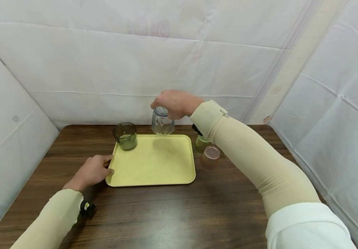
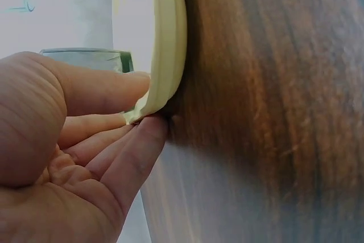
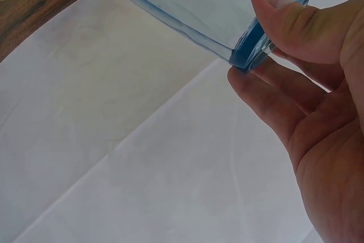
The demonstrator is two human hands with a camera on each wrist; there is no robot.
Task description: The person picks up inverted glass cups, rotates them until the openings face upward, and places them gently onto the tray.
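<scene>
Right hand (image 1: 175, 103) pinches upside-down blue cup (image 1: 162, 121) at its base over tray (image 1: 154, 162) far edge; left hand (image 1: 92, 171) fingers grip tray's near-left corner; next, lower cup gently onto tray.

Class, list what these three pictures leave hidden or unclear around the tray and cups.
- Head view: the green cup is mostly hidden behind the right sleeve.
- Right wrist view: the clear blue-tinted glass is cut off by the top edge.
- Left wrist view: the flat yellow plastic tray shows only its rim; the left hand blocks the rest.
</scene>
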